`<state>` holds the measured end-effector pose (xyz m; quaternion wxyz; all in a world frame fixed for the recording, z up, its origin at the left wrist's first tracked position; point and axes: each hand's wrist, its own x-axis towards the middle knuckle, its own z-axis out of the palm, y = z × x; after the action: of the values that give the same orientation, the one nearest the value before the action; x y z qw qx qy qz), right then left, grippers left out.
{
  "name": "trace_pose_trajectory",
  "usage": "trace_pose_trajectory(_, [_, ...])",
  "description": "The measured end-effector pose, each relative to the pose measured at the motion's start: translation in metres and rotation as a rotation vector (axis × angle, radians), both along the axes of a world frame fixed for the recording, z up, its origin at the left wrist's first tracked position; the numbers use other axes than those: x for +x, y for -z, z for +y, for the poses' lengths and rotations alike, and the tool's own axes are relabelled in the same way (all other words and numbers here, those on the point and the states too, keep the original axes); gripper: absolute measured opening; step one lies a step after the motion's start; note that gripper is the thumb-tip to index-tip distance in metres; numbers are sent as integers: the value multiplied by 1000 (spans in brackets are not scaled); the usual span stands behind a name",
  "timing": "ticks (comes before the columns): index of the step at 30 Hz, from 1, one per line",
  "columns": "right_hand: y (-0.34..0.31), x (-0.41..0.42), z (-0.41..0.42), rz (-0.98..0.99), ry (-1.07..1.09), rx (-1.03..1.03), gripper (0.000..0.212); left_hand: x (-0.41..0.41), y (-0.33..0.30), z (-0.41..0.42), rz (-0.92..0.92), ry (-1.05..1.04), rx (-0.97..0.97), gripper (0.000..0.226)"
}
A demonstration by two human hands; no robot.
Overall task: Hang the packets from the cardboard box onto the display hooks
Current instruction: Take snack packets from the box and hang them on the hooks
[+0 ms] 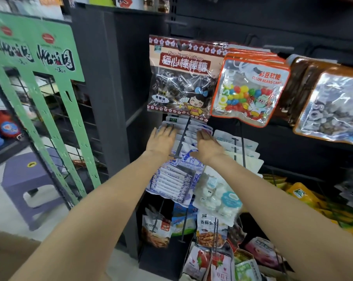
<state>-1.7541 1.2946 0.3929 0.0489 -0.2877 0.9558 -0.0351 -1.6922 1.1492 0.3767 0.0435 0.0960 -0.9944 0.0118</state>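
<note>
Hands are flanking one display hook [182, 136], whose long axis is running toward the camera. Left hand [161, 141] and right hand [207, 145] are pressing flat on the white packets [186, 131] stacked on it, fingers straight, gripping nothing, both equally near. Above the fingers, labels are reading "Plum Heart Lollipop" and "COLOR BEANS". Cardboard box is not showing.

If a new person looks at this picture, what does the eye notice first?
Two bare hands, left hand and right hand, press flat on a row of white packets on a hook at centre. Above hang a lollipop bag and a colourful candy bag. A green stand fills the left side.
</note>
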Motion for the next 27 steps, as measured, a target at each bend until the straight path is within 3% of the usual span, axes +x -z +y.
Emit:
trace_pose_trajectory(6, [-11,-13,-14,-66,-38,4,92,-20,-11,-12,-140,43,12,102])
trace_pose_trajectory(18, [-8,-28,-22,-157,-11,-121,88,-24,-8,-14,-16,84,-36,85])
trace_pose_trajectory(27, [2,-20,-7,-66,-53,-143,85,-15,-4,-17,25,122,-14,87])
